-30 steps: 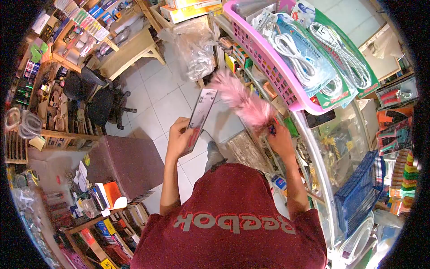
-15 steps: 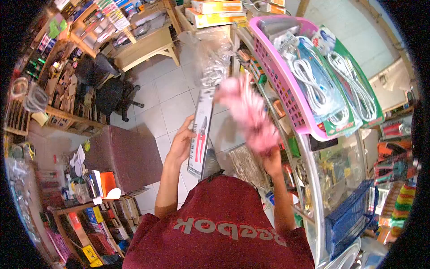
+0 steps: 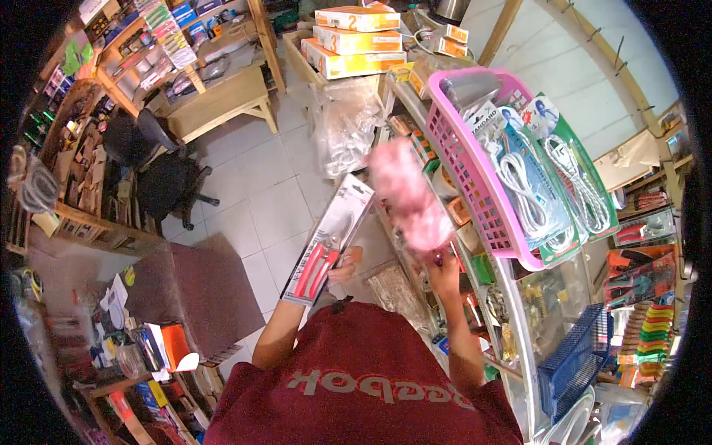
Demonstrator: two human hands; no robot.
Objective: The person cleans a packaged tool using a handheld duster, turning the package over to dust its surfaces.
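Observation:
A boxed pair of pruning shears [image 3: 325,241] with red handles lies in my left hand [image 3: 347,265], whose fingers wrap round its right edge from behind. The pack is tilted, its top leaning to the right, and its clear front faces up. In my right hand [image 3: 443,276] is a bunched pink cloth [image 3: 411,193], smeared by motion. Its far end is close to the top of the pack, apart from it. The right fingers close round the cloth's near end.
Right of my right hand a pink basket [image 3: 475,174] with packaged white cords stands on a glass display case [image 3: 508,297]. Orange-and-white boxes [image 3: 356,43] are stacked ahead. A brown box-shaped block [image 3: 189,297] and a black chair [image 3: 170,185] stand to the left. A blue basket [image 3: 575,363] is at lower right.
The shears pack has turned from nearly upright to leaning right, its window now facing me more. My left fingers now show on its right side. The pink cloth has swung slightly; the view has shifted.

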